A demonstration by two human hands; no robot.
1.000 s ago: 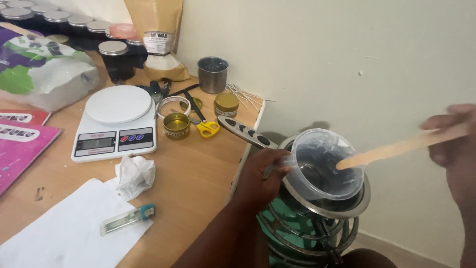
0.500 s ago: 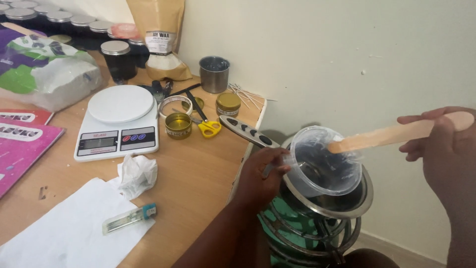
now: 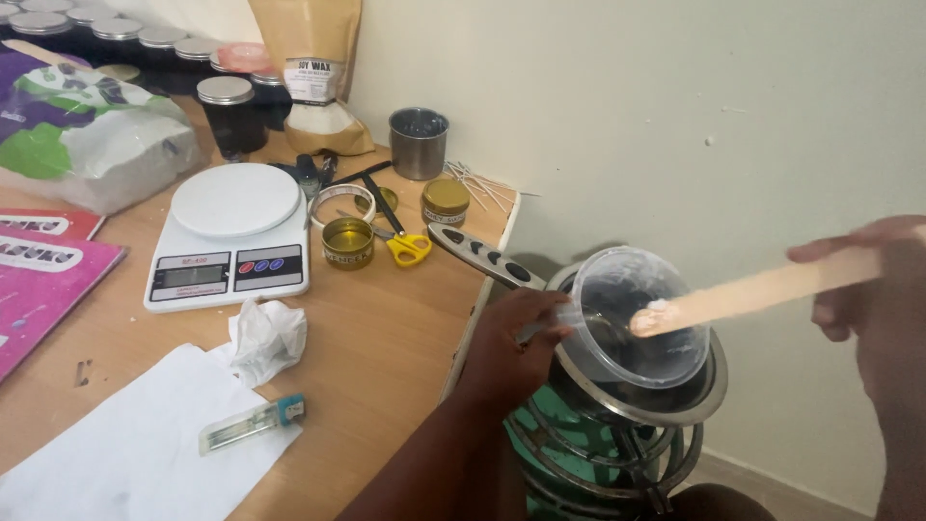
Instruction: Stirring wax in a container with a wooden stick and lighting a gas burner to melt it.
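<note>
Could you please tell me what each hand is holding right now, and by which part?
The left hand grips the clear plastic cup by its side near the rim. The right hand holds the wooden stirring stick by its upper end.

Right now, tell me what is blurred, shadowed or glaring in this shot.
Head view: the right hand is smeared by motion blur; the wooden stick is softer toward that hand. The left hand and plastic cup are fairly sharp. A soft shadow falls on the wall behind the cup. No strong glare; the scale is evenly lit.
</note>
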